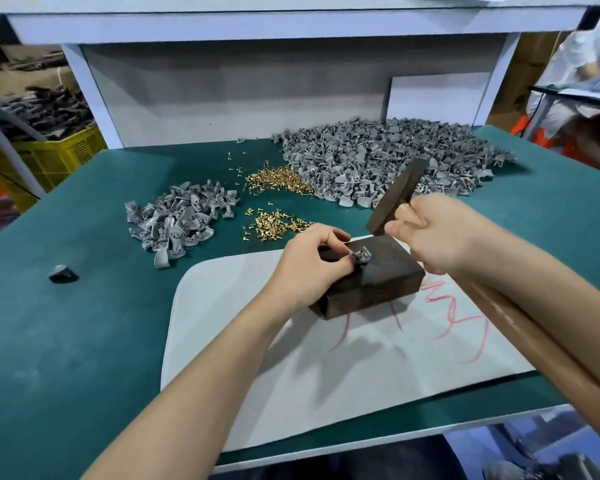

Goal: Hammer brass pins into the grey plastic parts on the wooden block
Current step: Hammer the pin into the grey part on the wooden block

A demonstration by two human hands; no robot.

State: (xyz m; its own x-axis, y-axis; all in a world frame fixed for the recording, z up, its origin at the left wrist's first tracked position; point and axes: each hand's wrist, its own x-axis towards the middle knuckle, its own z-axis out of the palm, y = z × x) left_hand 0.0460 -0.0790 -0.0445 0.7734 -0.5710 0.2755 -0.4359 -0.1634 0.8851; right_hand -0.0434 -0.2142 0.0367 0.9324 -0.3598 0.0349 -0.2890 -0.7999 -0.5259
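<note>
Grey part (360, 256) beside left hand (312, 268)

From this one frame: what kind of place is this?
Probably a small factory assembly bench. Heaps of grey plastic parts and loose brass pins lie on the green mat. The right hand grips a hammer over a wooden block. A yellow crate stands at left.

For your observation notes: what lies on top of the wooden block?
One grey plastic part lies on the wooden block, pinched by the left hand. The right hand holds the hammer above it. The left hand hides the block top beneath it.
</note>
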